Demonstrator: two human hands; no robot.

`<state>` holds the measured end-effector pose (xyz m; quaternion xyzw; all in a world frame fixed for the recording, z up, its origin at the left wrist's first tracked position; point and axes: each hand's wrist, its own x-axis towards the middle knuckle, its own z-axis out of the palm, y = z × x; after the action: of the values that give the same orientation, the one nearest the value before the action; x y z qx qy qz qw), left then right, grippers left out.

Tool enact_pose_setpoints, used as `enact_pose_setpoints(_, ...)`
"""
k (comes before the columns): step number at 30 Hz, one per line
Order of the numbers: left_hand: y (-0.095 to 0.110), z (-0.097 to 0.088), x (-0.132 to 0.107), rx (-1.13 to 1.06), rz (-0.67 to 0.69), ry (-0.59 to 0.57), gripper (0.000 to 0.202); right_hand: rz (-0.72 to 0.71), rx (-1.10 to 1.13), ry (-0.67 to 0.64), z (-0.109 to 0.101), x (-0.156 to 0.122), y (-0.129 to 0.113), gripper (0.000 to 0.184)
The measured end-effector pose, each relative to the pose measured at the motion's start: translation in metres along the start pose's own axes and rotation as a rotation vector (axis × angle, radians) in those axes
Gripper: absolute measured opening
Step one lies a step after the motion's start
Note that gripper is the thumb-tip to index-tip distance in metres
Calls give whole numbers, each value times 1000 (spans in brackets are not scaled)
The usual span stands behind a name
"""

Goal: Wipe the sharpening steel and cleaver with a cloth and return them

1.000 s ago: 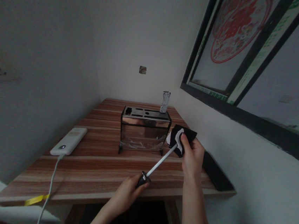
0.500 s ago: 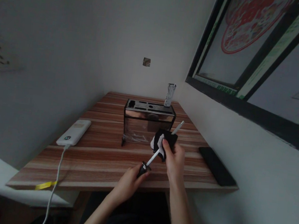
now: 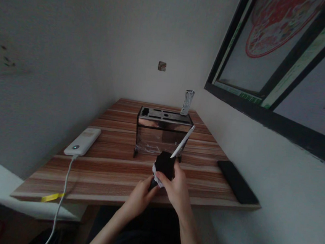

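My left hand (image 3: 138,198) is closed around the dark handle of a honing steel (image 3: 184,140), a pale slim rod that points up and to the right. My right hand (image 3: 177,185) grips a black and white cloth (image 3: 164,165) wrapped about the lower part of the rod, just above the handle. The two hands are close together over the table's front part. The cloth and fingers hide most of the handle and the rod's base. Behind the rod stands a see-through knife block (image 3: 161,135) with a slotted metal top.
A small upright patterned piece (image 3: 187,102) stands at the block's right end. On the left of the striped wooden table (image 3: 111,171) lies a white power bank (image 3: 82,142) with a cable (image 3: 63,189). A black phone (image 3: 238,182) is at the right edge. Yellow tape (image 3: 52,197) marks the front edge.
My right hand has slid the cloth down the rod toward the handle, close to my left hand. More of the rod's upper end is bare. The view has shifted slightly.
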<state>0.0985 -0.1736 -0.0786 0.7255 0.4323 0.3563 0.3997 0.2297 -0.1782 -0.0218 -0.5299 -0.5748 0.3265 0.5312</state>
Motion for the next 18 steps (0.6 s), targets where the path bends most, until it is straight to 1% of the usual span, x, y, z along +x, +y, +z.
enact_pose_setpoints(3,0,0,0,17,-4,-5,22,-16,2,25,2,-2,3,45)
enact_pose_setpoints(9,1,0,1,21,-9,-14,19,-52,-9,83,3,-5,8,44)
enact_pose_setpoints(12,2,0,1,18,-9,-19,18,-62,45,85,4,-7,10,43)
enact_pose_setpoints(15,2,1,1,26,-2,-24,20,-42,119,95,4,-9,12,42)
enact_pose_setpoints(18,1,1,0,43,-3,-35,23,-24,166,99,5,-10,13,38)
